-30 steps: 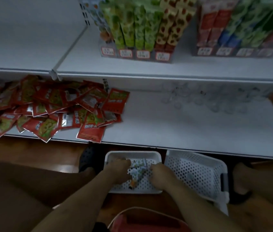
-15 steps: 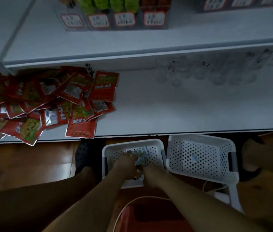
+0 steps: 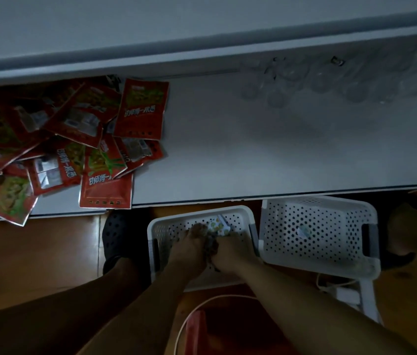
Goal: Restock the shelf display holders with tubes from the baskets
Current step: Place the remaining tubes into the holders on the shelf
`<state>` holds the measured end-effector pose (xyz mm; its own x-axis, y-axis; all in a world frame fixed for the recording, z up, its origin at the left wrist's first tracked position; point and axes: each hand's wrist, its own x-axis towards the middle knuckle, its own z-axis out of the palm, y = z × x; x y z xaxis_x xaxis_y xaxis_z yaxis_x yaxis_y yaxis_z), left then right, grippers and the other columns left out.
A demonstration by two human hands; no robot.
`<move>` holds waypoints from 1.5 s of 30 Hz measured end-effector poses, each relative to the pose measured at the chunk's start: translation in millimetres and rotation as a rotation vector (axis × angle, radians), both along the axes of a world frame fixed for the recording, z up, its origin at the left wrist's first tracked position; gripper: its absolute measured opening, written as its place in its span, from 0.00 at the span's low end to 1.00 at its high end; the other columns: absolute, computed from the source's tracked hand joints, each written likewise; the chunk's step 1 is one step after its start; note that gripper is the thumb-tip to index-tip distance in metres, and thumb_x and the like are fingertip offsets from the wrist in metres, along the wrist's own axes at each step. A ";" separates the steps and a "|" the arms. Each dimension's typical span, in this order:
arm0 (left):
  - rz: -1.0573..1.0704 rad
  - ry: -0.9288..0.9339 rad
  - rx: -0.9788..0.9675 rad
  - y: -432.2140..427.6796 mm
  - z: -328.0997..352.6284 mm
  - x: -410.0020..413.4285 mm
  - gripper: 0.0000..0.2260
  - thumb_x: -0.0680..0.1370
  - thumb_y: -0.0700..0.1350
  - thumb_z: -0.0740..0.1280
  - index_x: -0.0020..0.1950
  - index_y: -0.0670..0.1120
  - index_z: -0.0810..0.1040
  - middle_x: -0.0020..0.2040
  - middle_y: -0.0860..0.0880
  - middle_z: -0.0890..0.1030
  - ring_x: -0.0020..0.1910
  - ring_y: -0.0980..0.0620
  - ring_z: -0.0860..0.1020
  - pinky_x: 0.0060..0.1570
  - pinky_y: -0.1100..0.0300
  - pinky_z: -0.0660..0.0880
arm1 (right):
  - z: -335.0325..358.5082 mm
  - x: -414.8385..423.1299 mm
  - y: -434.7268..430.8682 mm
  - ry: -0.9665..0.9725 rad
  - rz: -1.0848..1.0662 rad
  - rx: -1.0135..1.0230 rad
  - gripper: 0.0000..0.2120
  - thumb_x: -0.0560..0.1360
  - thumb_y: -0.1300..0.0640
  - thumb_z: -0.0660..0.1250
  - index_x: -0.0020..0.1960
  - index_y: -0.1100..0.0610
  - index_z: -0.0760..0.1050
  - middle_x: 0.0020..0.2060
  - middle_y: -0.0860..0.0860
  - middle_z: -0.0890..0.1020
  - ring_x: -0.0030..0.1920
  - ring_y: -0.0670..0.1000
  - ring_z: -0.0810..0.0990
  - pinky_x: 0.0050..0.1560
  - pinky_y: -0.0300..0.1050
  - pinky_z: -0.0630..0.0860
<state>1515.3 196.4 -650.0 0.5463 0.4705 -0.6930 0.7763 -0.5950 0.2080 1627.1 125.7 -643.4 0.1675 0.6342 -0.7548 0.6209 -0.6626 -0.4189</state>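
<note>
While the view dips lower than half a second ago, losing the price tags above, the left hand point(image 3: 189, 248) and right hand point(image 3: 230, 252) stay bunched together inside the white perforated plastic basket point(image 3: 156, 226), just under the white shelf's point(image 3: 253, 155) front edge. Patterned tubes point(image 3: 219, 226) lie by the basket's far rim. Blur hides whether the fingers clamp anything. Red foil sachets point(image 3: 74, 139) crowd the shelf's left end, clear plastic holders point(image 3: 330, 80) fill its back right corner, and bare shelf lies between.
</note>
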 end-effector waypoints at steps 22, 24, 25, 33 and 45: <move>0.590 -0.134 -0.251 -1.6 25.0 -0.9 0.19 0.80 0.54 0.60 0.60 0.38 0.73 0.55 0.39 0.80 0.53 0.40 0.79 0.50 0.56 0.74 | 8.9 17.1 4.0 0.152 -0.143 -0.054 0.07 0.73 0.53 0.65 0.48 0.54 0.77 0.42 0.53 0.81 0.43 0.53 0.80 0.46 0.45 0.78; 0.563 -0.208 -0.238 0.0 41.6 2.3 0.23 0.81 0.58 0.55 0.58 0.39 0.74 0.50 0.39 0.80 0.49 0.41 0.79 0.47 0.55 0.74 | 26.3 23.8 7.1 0.212 -0.164 -0.031 0.07 0.75 0.53 0.63 0.41 0.55 0.74 0.34 0.51 0.77 0.35 0.50 0.76 0.37 0.41 0.73; 0.532 -0.245 -0.215 1.4 53.5 3.2 0.23 0.81 0.59 0.55 0.56 0.40 0.75 0.47 0.41 0.80 0.45 0.44 0.79 0.43 0.56 0.73 | 36.4 26.2 8.8 0.229 -0.180 -0.004 0.08 0.76 0.54 0.63 0.40 0.55 0.73 0.32 0.51 0.76 0.32 0.49 0.75 0.34 0.41 0.71; 0.427 -0.493 -0.131 49.1 179.8 -7.5 0.07 0.73 0.49 0.73 0.47 0.48 0.79 0.41 0.48 0.83 0.37 0.51 0.82 0.38 0.57 0.80 | 139.4 21.5 29.0 0.204 -0.160 0.417 0.08 0.75 0.55 0.66 0.37 0.54 0.75 0.34 0.51 0.80 0.33 0.50 0.77 0.36 0.45 0.74; 0.088 -0.820 0.055 114.0 394.0 -9.5 0.14 0.68 0.51 0.76 0.49 0.47 0.82 0.44 0.52 0.85 0.44 0.54 0.83 0.49 0.54 0.79 | 332.1 27.0 66.2 0.084 -0.162 1.056 0.06 0.70 0.54 0.74 0.45 0.51 0.79 0.34 0.50 0.82 0.36 0.53 0.81 0.40 0.56 0.79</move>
